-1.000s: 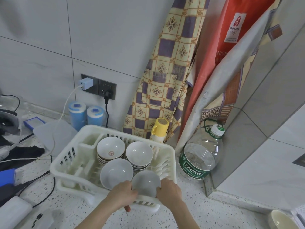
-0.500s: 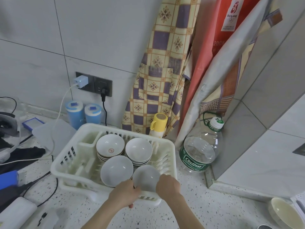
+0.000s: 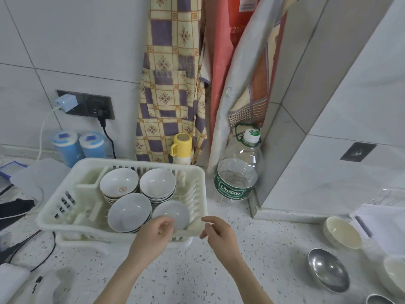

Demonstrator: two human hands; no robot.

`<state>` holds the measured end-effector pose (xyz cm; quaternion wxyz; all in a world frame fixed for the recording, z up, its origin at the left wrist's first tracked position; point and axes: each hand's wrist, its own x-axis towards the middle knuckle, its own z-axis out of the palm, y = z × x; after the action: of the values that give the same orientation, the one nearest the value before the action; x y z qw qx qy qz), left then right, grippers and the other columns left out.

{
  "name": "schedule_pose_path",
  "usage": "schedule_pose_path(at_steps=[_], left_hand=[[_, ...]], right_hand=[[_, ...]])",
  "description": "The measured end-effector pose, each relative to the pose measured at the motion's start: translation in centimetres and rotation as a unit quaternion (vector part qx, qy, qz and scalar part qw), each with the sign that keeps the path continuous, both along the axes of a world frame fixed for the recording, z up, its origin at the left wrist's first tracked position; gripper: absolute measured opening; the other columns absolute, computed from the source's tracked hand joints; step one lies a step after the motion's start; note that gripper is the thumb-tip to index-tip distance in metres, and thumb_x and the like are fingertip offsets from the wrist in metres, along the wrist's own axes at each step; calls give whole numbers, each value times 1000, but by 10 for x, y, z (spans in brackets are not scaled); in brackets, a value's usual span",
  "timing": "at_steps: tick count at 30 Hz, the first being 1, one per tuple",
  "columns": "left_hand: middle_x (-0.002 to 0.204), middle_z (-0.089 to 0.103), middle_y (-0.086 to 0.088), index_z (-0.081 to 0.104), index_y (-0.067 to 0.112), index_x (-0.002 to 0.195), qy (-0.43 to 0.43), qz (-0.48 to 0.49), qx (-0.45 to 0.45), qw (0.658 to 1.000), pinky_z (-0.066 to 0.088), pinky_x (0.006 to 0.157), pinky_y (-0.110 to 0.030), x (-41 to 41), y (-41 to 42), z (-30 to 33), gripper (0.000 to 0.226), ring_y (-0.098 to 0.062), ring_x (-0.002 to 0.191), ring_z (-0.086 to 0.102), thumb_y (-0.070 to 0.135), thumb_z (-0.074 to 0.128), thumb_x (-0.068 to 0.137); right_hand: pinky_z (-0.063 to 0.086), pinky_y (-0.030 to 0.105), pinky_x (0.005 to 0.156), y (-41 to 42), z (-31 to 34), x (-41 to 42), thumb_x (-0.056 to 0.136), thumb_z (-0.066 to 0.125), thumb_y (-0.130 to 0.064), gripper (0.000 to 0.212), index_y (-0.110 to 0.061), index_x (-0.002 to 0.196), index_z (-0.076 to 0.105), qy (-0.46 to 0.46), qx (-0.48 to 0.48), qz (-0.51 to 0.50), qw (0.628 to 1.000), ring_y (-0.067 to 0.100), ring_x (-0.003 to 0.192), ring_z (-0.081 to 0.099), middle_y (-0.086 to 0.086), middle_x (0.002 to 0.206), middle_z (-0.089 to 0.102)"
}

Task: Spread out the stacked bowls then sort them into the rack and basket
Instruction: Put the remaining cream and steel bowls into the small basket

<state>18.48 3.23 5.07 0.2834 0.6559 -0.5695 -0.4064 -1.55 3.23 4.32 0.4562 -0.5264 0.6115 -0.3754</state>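
Observation:
A white plastic dish rack (image 3: 65, 191) stands on the speckled counter. Inside it are two stacks of white bowls at the back (image 3: 119, 183) (image 3: 157, 183), a tilted grey-white bowl (image 3: 129, 212) in front, and a smaller bowl (image 3: 173, 212) at the front right. My left hand (image 3: 153, 234) is at the rack's front rim, fingertips curled against the small bowl's edge. My right hand (image 3: 219, 231) hovers just right of the rack's front corner, fingers loosely curled, holding nothing.
On the counter at the right lie a cream bowl (image 3: 341, 232), a steel bowl (image 3: 327, 269) and another cream bowl (image 3: 394, 275). A large water bottle (image 3: 237, 172), a yellow-capped flask (image 3: 182, 148), two blue canisters (image 3: 65, 145) and cables (image 3: 43, 244) surround the rack.
My right hand has let go of the small bowl and drawn back to the right of the rack. The view has tilted down and right, showing more bowls on the counter.

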Motion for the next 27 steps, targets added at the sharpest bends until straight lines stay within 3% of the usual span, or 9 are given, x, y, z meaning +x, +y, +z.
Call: schedule_pose_path(at_steps=[3, 8, 12, 15, 18, 22, 27], left_hand=[[81, 75, 17, 67, 36, 93, 20, -29, 10, 999, 50, 67, -20, -43, 18, 2, 15, 3, 79, 68, 26, 56, 97], [78, 76, 13, 70, 29, 91, 66, -45, 29, 996, 47, 62, -15, -139, 57, 0, 15, 4, 74, 68, 23, 57, 97], [79, 77, 10, 70, 26, 95, 103, -72, 66, 990, 40, 52, -17, -230, 103, -4, 16, 6, 46, 54, 23, 54, 98], [79, 77, 9, 70, 25, 98, 125, -91, 102, 983, 40, 55, -19, -296, 139, -8, 17, 2, 44, 49, 27, 54, 99], [77, 77, 7, 70, 23, 98, 147, -111, 145, 972, 36, 45, -14, -362, 178, -12, 16, 0, 41, 45, 25, 54, 98], [73, 77, 2, 69, 19, 98, 174, -151, 200, 952, 30, 38, -15, -439, 220, -18, 16, -10, 42, 39, 20, 54, 97], [73, 77, 3, 68, 20, 99, 169, -207, 232, 935, 33, 40, -13, -499, 239, -25, 15, -5, 41, 44, 19, 53, 97]], right_hand=[[38, 24, 49, 31, -5, -36, 97, 46, -14, 27, -31, 106, 65, 9, 29, -1, 1000, 15, 52, 42, -5, 74, 74], [36, 29, 52, 90, -9, -121, 97, 44, -11, 29, -26, 106, 66, 7, 53, -16, 998, 19, 56, 40, -4, 72, 74], [36, 24, 51, 144, -10, -208, 96, 46, -12, 28, -28, 100, 68, -16, 47, -71, 996, 18, 54, 40, -3, 71, 74], [36, 21, 49, 182, -11, -273, 98, 49, -13, 24, -24, 102, 70, -56, 37, -127, 990, 13, 50, 40, 1, 70, 72], [38, 19, 49, 215, -11, -330, 97, 51, -14, 22, -22, 101, 71, -76, 20, -180, 980, 10, 50, 43, 2, 69, 71], [38, 16, 47, 248, -11, -398, 94, 53, -8, 21, -16, 97, 73, -103, 8, -268, 958, 6, 47, 45, -2, 62, 65], [36, 13, 43, 269, -17, -467, 95, 53, -12, 20, -15, 96, 72, -148, 1, -405, 902, 1, 43, 44, 1, 63, 66]])
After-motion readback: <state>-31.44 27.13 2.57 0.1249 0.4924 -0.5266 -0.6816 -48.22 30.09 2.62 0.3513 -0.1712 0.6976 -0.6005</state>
